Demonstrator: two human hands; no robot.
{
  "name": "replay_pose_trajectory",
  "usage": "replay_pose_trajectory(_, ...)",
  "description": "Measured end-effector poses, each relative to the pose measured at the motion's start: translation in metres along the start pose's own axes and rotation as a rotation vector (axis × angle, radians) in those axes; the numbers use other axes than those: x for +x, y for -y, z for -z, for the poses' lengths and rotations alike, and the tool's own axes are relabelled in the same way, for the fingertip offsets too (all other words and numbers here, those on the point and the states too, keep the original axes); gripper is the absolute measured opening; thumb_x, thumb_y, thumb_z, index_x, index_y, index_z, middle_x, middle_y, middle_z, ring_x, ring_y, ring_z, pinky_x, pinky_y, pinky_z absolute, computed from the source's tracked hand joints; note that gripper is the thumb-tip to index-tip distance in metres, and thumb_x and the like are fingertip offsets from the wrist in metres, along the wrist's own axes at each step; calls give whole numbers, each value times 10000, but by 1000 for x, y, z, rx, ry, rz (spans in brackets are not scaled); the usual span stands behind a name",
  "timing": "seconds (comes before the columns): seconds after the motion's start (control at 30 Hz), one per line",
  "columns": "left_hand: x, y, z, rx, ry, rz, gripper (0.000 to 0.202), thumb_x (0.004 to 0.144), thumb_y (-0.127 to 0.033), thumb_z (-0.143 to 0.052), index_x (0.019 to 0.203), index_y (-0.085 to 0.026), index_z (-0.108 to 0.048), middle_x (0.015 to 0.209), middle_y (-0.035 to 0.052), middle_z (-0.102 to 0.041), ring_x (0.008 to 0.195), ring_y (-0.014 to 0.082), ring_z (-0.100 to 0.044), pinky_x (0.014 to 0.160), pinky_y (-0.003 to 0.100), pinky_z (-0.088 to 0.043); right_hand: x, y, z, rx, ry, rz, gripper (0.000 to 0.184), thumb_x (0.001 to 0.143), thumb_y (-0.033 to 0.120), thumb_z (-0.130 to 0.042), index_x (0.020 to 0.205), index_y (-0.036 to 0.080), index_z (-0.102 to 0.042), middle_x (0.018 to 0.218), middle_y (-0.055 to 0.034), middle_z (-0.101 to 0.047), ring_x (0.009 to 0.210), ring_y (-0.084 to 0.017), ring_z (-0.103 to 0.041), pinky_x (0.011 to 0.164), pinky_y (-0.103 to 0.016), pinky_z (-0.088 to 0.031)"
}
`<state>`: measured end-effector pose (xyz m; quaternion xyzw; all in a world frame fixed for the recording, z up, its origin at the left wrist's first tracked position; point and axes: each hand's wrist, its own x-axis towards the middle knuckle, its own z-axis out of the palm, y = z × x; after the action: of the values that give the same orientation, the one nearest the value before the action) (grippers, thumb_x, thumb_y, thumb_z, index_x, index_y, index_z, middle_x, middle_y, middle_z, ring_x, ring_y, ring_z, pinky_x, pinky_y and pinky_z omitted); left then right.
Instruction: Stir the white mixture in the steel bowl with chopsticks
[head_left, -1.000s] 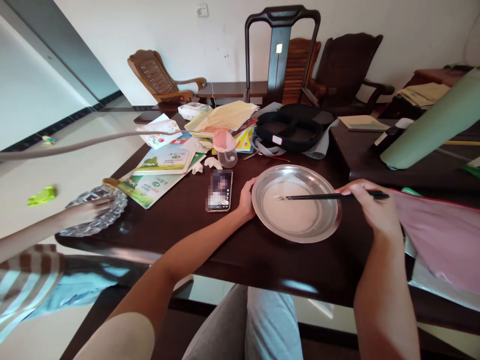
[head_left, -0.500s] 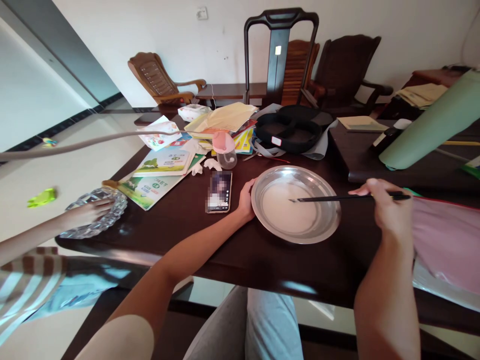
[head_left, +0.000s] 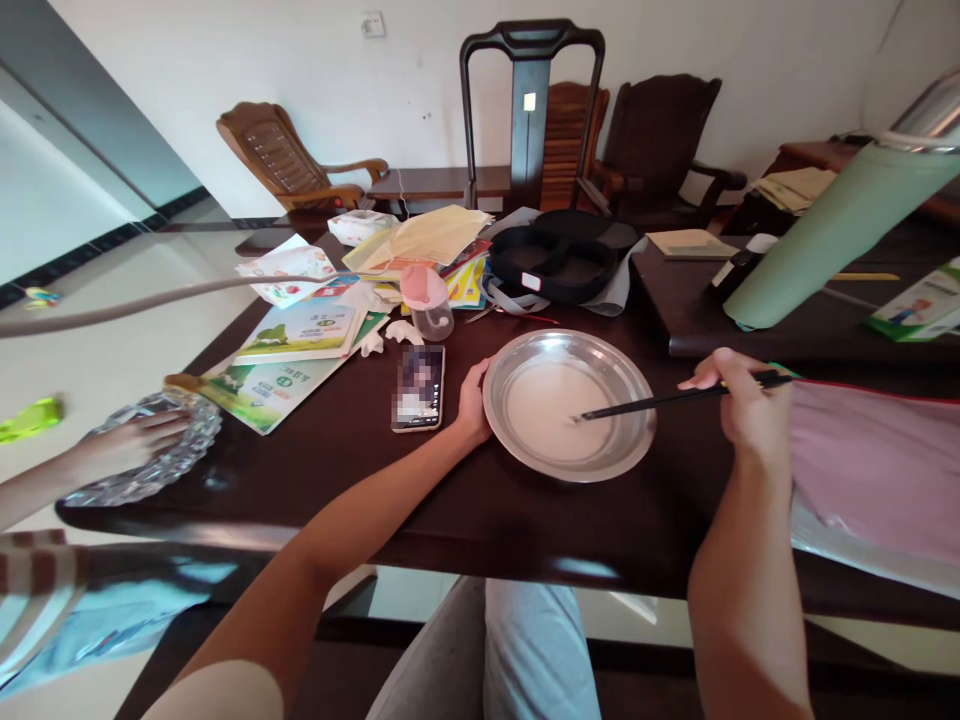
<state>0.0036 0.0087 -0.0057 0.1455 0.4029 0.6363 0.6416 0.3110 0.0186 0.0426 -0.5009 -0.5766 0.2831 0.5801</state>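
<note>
A round metal plate with a thin white liquid in it lies on the dark wooden table. My left hand rests against the plate's left rim, fingers curled on the edge. My right hand is closed on black chopsticks, whose tips dip into the liquid near the plate's middle. A phone lies just left of my left hand.
Another person's hand touches a glass dish at the table's left edge. Booklets, a pink-lidded bottle and a black divided tray crowd the far side. A green roll and pink cloth lie on the right.
My right hand drew the chopsticks rightward, their tips sliding from the plate's left part to its middle. The view shifted slightly right. My left hand stayed on the rim.
</note>
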Motion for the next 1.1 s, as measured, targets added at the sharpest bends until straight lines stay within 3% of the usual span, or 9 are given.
replay_pose_trajectory(0.13,0,-1,-1,-2,-5,1,179,780,-375,-740,802,-197,-738,713,13,-741,878,270,-740,869,372,-555,-3,7,-11,44,286,28,438,833,611,-746,620,231,-703,672,-20,-734,711,-224,-732,760,-356,-551)
replay_pose_trajectory(0.23,-1,-2,-2,-8,0,-12,156,789,-354,-726,786,-198,-733,707,13,-739,893,274,-747,878,376,-567,-1,5,-11,-38,165,53,402,844,593,-738,654,239,-724,700,-20,-763,763,-236,-753,819,-375,-560)
replay_pose_trajectory(0.3,-1,-2,-3,-9,8,-11,146,800,-342,-704,780,-200,-734,707,17,-740,898,273,-749,875,374,-572,1,0,-5,-53,-6,32,420,865,578,-715,619,239,-699,650,-15,-744,701,-229,-736,802,-382,-558)
replay_pose_trajectory(0.37,-1,-2,-3,-10,10,-9,144,800,-342,-706,781,-202,-734,712,18,-743,894,274,-751,871,374,-575,3,-3,0,-13,-66,11,466,872,587,-700,564,240,-656,586,-6,-702,624,-217,-703,750,-374,-551)
replay_pose_trajectory(0.5,-1,-2,-2,-17,7,-5,145,800,-344,-710,774,-203,-729,717,18,-744,895,273,-750,875,376,-576,-1,3,-7,45,220,-3,428,847,590,-734,600,243,-693,656,-3,-733,678,-211,-720,740,-347,-546)
replay_pose_trajectory(0.57,0,-1,-1,-23,10,-5,141,800,-338,-705,771,-202,-728,720,20,-742,909,273,-750,885,374,-573,-3,6,-12,11,289,39,391,846,584,-737,646,249,-728,724,-13,-771,755,-225,-744,786,-356,-555)
replay_pose_trajectory(0.77,-1,-2,-2,-29,3,-9,145,763,-338,-737,777,-194,-730,740,18,-745,916,277,-750,904,375,-567,2,-5,0,-4,-32,6,465,866,600,-713,574,240,-679,592,4,-706,630,-206,-699,756,-363,-544)
replay_pose_trajectory(0.97,-2,-2,-4,-21,-7,-10,130,794,-318,-687,747,-203,-726,712,13,-740,900,267,-747,884,368,-572,-3,6,-11,-10,291,48,397,853,589,-730,653,247,-734,728,-18,-775,776,-234,-754,805,-367,-562)
replay_pose_trajectory(1.1,-1,-2,-4,-12,-1,-17,152,793,-349,-711,740,-207,-713,722,18,-743,913,279,-748,884,379,-569,0,1,-5,-56,74,33,391,862,561,-719,637,241,-715,680,-13,-761,723,-225,-736,801,-374,-558)
